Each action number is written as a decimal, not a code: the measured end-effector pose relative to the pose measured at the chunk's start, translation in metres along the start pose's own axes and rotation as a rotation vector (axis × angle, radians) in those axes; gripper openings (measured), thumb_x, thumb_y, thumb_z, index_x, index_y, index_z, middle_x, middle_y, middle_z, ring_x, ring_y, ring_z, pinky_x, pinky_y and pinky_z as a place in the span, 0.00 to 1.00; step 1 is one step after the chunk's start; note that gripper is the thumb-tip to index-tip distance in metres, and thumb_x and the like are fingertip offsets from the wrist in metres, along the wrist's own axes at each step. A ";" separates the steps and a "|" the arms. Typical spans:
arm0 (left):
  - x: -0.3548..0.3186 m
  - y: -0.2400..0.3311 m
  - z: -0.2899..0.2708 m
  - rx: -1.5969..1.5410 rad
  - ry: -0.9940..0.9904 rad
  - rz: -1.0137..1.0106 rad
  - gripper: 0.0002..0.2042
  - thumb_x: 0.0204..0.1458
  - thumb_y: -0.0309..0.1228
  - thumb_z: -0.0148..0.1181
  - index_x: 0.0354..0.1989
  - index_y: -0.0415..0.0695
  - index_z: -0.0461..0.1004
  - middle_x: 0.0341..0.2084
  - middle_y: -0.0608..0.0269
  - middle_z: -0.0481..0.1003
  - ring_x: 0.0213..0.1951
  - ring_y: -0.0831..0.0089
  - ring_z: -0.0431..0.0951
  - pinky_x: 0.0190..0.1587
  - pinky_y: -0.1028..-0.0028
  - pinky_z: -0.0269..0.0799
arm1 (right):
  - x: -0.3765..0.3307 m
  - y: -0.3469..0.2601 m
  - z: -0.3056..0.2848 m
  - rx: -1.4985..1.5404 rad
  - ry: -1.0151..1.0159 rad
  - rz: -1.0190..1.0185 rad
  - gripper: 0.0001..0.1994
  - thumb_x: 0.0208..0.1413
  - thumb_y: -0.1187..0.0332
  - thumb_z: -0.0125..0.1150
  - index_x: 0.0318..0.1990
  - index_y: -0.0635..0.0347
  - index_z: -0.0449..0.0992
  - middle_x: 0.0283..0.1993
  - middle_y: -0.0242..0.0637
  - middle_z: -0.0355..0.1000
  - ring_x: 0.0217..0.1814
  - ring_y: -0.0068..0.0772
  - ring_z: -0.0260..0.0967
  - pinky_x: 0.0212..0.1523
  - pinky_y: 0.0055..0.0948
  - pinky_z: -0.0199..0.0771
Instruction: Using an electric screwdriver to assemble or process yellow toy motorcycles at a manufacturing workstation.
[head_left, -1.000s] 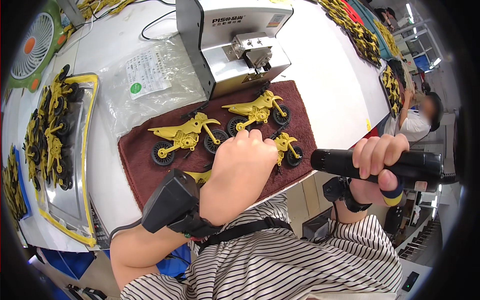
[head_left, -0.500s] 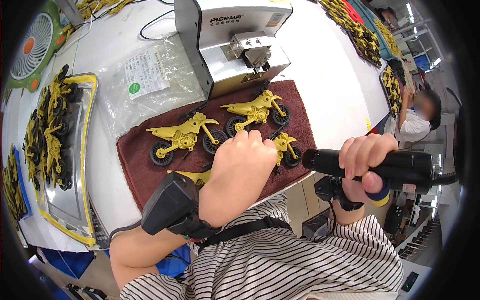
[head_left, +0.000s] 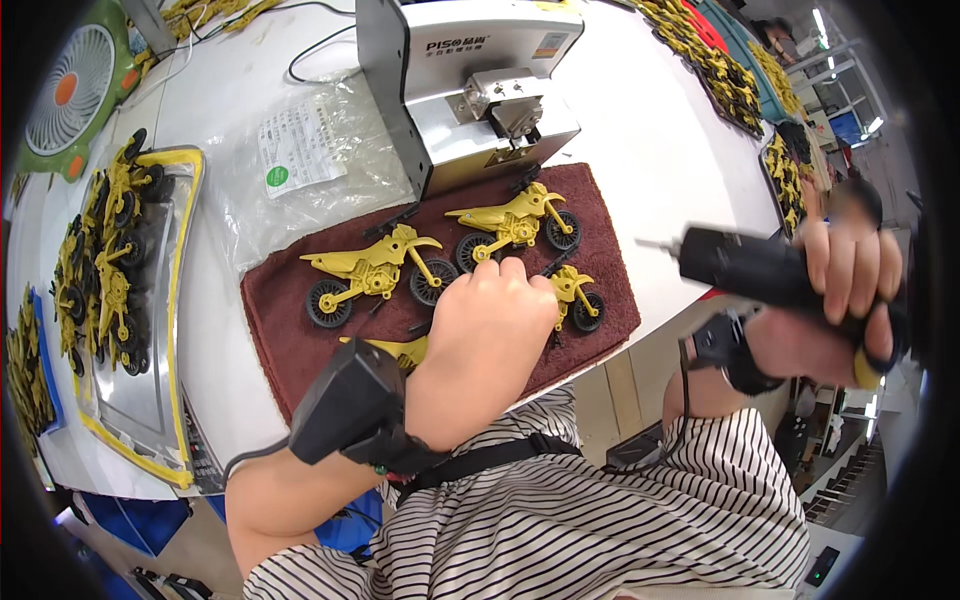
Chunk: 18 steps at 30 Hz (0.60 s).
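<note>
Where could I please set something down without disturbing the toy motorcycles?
The widest bare patch is white tabletop right of the silver machine and maroon towel. A smaller one lies between the yellow-edged tray and the towel, nearer than the plastic bag. The towel is crowded with yellow toy motorcycles and the left hand; the tray is heaped.

Left hand (head_left: 485, 330) sits knuckles up, right hand (head_left: 848, 268) curled out rightward.

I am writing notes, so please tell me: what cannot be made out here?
All in the head view:
- Left hand: its back hides the fingertips.
- Yellow toy parts either side: hand covers whether they join.
- Screwdriver: the right hand covers its rear.
- Bit: blurred, shape unclear.
- Fan: picture edge cuts off its left side.
</note>
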<state>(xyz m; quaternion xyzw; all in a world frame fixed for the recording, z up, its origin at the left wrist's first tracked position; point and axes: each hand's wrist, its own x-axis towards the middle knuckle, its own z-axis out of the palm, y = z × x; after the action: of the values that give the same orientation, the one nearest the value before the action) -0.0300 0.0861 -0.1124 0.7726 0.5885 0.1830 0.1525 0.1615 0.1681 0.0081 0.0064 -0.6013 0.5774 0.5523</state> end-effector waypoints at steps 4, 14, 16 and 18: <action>-0.010 0.025 0.000 0.354 0.031 -0.066 0.05 0.37 0.27 0.55 0.23 0.41 0.66 0.22 0.61 0.66 0.33 0.67 0.69 0.33 0.73 0.67 | 0.037 0.037 0.004 -0.028 -0.040 0.167 0.09 0.40 0.74 0.50 0.30 0.58 0.58 0.26 0.32 0.56 0.28 0.25 0.56 0.37 0.27 0.53; -0.038 0.074 0.041 0.080 0.215 0.077 0.19 0.40 0.31 0.50 0.42 0.37 0.70 0.47 0.49 0.67 0.54 0.57 0.64 0.57 0.62 0.57 | 0.067 0.114 0.041 -0.185 0.163 -0.071 0.07 0.39 0.71 0.55 0.25 0.63 0.65 0.16 0.34 0.61 0.15 0.28 0.61 0.23 0.27 0.64; -0.032 0.072 0.050 0.101 0.281 0.000 0.20 0.42 0.32 0.50 0.45 0.39 0.68 0.53 0.46 0.62 0.58 0.55 0.60 0.59 0.61 0.53 | 0.066 0.115 0.042 -0.186 0.183 -0.049 0.08 0.38 0.70 0.56 0.26 0.64 0.66 0.16 0.34 0.61 0.15 0.30 0.61 0.23 0.26 0.64; -0.027 0.071 0.062 0.093 0.256 -0.063 0.21 0.43 0.32 0.49 0.48 0.39 0.66 0.55 0.46 0.59 0.59 0.55 0.58 0.60 0.61 0.51 | 0.063 0.108 0.036 -0.181 0.122 0.043 0.09 0.37 0.71 0.57 0.27 0.65 0.67 0.16 0.36 0.61 0.15 0.31 0.61 0.23 0.27 0.66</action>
<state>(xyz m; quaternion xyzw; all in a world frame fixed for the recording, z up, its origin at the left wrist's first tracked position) 0.0525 0.0405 -0.1383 0.7302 0.6351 0.2478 0.0457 0.0436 0.2185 -0.0137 -0.0917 -0.6163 0.5319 0.5735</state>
